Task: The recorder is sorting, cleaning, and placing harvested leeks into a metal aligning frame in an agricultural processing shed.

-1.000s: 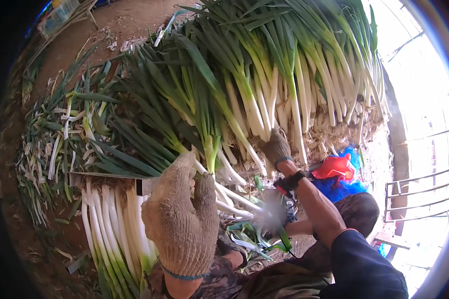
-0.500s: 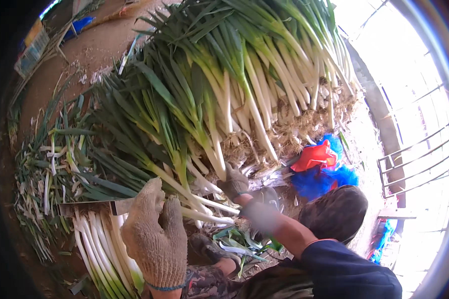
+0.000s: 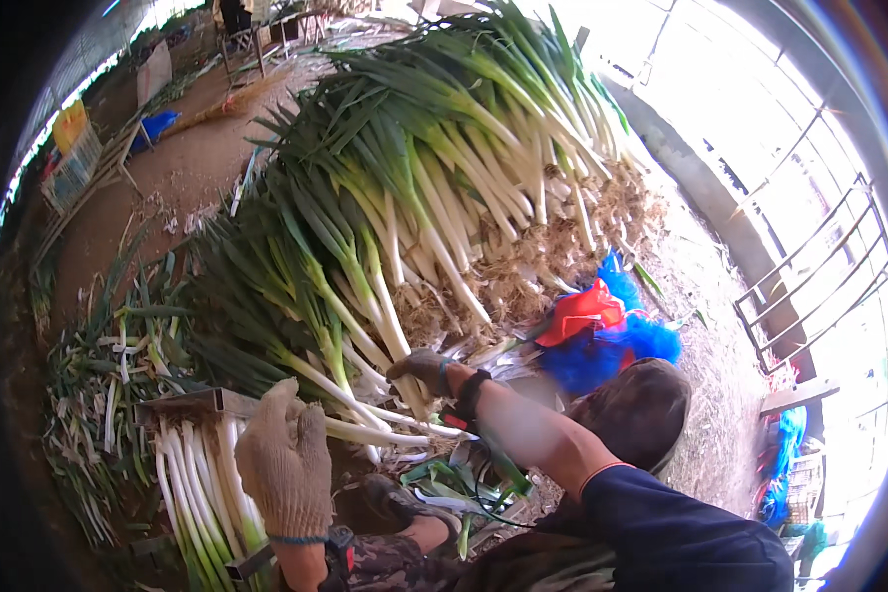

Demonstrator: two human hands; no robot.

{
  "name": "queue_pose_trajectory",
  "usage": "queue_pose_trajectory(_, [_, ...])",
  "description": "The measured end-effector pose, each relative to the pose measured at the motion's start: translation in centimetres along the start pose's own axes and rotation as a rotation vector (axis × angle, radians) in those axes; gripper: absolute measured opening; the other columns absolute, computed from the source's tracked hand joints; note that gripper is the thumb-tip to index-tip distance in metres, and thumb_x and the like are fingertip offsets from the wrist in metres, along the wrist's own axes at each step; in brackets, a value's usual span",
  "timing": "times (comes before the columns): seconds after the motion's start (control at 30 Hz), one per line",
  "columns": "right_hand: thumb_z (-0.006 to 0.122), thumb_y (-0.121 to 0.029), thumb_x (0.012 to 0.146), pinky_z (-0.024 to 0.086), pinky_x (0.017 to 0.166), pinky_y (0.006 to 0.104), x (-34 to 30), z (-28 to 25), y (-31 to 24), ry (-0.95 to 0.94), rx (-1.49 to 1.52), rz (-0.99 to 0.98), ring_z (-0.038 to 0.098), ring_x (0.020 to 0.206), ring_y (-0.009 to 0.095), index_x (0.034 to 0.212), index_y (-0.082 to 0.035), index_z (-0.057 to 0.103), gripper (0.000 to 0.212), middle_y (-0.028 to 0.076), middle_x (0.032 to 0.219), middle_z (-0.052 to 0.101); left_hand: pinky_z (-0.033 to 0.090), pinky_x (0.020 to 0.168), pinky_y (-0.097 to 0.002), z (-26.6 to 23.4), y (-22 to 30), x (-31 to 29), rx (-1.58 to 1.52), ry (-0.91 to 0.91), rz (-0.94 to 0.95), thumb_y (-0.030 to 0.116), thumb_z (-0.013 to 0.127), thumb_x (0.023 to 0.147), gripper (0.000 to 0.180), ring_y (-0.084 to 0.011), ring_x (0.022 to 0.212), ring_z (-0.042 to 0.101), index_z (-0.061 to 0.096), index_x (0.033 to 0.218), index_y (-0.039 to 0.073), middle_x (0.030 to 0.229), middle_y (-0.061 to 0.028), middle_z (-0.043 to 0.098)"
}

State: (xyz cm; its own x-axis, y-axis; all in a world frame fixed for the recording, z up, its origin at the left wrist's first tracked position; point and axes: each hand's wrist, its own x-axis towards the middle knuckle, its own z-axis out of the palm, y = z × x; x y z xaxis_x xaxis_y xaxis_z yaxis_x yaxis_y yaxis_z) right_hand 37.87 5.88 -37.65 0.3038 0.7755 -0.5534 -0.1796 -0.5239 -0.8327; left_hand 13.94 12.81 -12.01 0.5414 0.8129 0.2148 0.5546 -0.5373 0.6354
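Observation:
A large heap of leeks lies ahead, green tops to the far left and rooted white ends to the right. My right hand, in a knitted glove, closes round the white stalk of a leek at the heap's near edge. Loose white leek stalks lie just below it. My left hand, gloved too, is raised with thumb and fingers apart, nothing visible between them. Beside it, trimmed-looking leeks lie side by side, their ends at a metal bar.
Leek trimmings litter the ground at left. Blue netting with a red piece of cloth or plastic lies right of the roots. A metal railing and low wall edge run along the right. My shoe is near the lower middle.
The view has shifted, showing more background. My right hand has moved left along the near edge of the heap onto a leek stalk. My left hand stays beside the metal bar, fingers drawn slightly closer.

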Motion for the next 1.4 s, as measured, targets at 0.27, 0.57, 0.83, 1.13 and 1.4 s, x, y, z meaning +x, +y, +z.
queue_pose_trajectory(0.27, [0.071, -0.021, 0.088, 0.057, 0.081, 0.0359, -10.6, -0.3, -6.2, -0.212, 0.295, -0.03, 0.072, 0.083, 0.021, 0.099, -0.001, 0.075, 0.023, 0.01, 0.091, 0.076, 0.055, 0.079, -0.0343, 6.0, -3.2, -3.6, -0.294, -0.341, -0.214, 0.024, 0.067, 0.097, 0.029, -0.0173, 0.084, 0.068, 0.072, 0.113, 0.0, 0.099, -0.0083, 0.074])
queue_pose_trajectory(0.57, [0.074, -0.035, 0.085, 0.058, 0.075, 0.0396, -27.4, 7.5, 3.7, -0.388, -0.526, -0.091, 0.072, 0.082, 0.028, 0.109, -0.002, 0.072, 0.041, 0.015, 0.092, 0.075, 0.057, 0.067, -0.0382, 15.0, -4.5, -24.2, -0.859, -0.639, -0.67, 0.03, 0.066, 0.099, 0.026, -0.0228, 0.078, 0.066, 0.064, 0.109, 0.005, 0.089, -0.0087, 0.067])
queue_pose_trajectory(0.83, [0.071, -0.041, 0.09, 0.057, 0.072, 0.0409, -34.6, 7.3, -1.7, -0.626, -0.879, -0.038, 0.072, 0.084, 0.028, 0.115, -0.001, 0.067, 0.047, 0.016, 0.094, 0.073, 0.051, 0.056, -0.0312, 10.6, 0.3, -25.6, -1.188, -0.368, -1.185, 0.018, 0.07, 0.094, 0.016, -0.0158, 0.066, 0.061, 0.063, 0.1, 0.004, 0.081, -0.0039, 0.063])
queue_pose_trajectory(1.13, [0.067, -0.049, 0.096, 0.059, 0.076, 0.0369, -28.0, -0.2, -8.6, -1.125, -0.344, -0.077, 0.072, 0.093, 0.026, 0.137, -0.002, 0.055, 0.064, 0.015, 0.114, 0.071, 0.059, 0.073, -0.0352, -0.7, 7.2, -18.8, -1.32, -0.348, -1.0, 0.0, 0.063, 0.084, 0.029, -0.0243, 0.08, 0.069, 0.06, 0.112, -0.005, 0.094, -0.0147, 0.069])
queue_pose_trajectory(1.4, [0.068, -0.039, 0.094, 0.06, 0.077, 0.0393, -14.6, -8.4, -8.1, -0.334, -0.914, 0.045, 0.074, 0.092, 0.028, 0.139, -0.004, 0.06, 0.058, 0.021, 0.117, 0.073, 0.062, 0.078, -0.0394, 0.7, 6.9, -13.4, -1.304, -0.214, -0.647, 0.002, 0.065, 0.08, 0.034, -0.025, 0.08, 0.069, 0.06, 0.112, -0.007, 0.094, -0.017, 0.068])
